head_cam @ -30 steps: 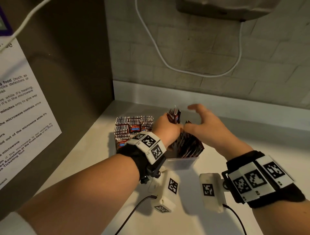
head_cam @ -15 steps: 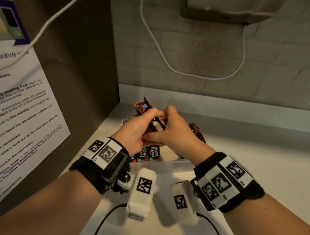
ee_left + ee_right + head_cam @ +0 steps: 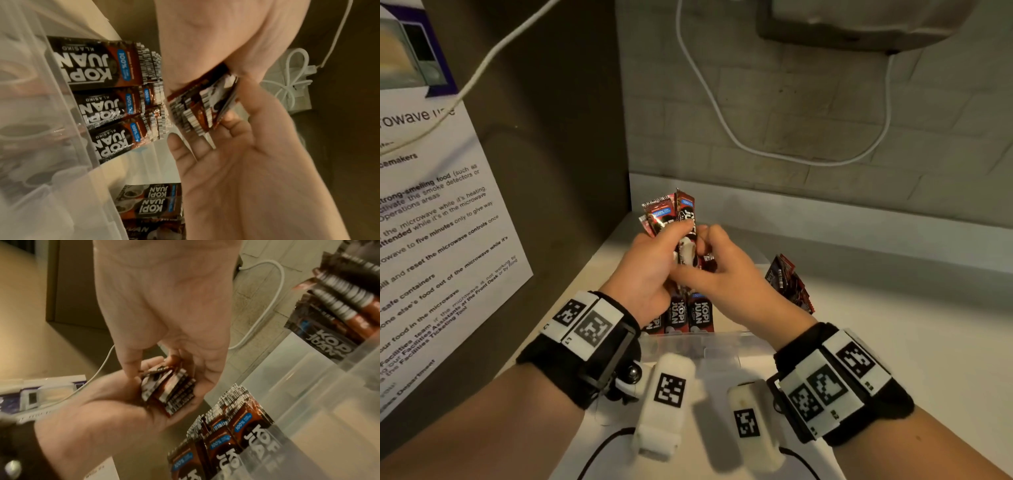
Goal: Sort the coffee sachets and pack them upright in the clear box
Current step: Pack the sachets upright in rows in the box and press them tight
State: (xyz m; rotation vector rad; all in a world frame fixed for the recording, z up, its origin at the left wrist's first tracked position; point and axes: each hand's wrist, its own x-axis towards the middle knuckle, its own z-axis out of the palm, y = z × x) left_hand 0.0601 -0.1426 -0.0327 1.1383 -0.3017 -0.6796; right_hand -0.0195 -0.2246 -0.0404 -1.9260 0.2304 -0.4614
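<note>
Coffee sachets (image 3: 677,219) stand bunched above the clear box (image 3: 722,342), gripped together by the left hand (image 3: 650,270) and right hand (image 3: 726,281). More sachets (image 3: 688,315) stand upright inside the box, on the worktop (image 3: 893,342).

A second ago we saw the left hand (image 3: 650,270) gripping sachets low over the clear box (image 3: 722,346), right hand (image 3: 726,277) spread open, clear of them. Half a second ago both hands met on the bundle of sachets (image 3: 671,219) at mid-frame. Now the bundle stands more upright and fanned, its tops higher in the frame, left thumb across it, right fingers pinching its lower part. The camera has closed in: the box's near rim and the packed row of sachets (image 3: 688,315) sit lower centre.
</note>
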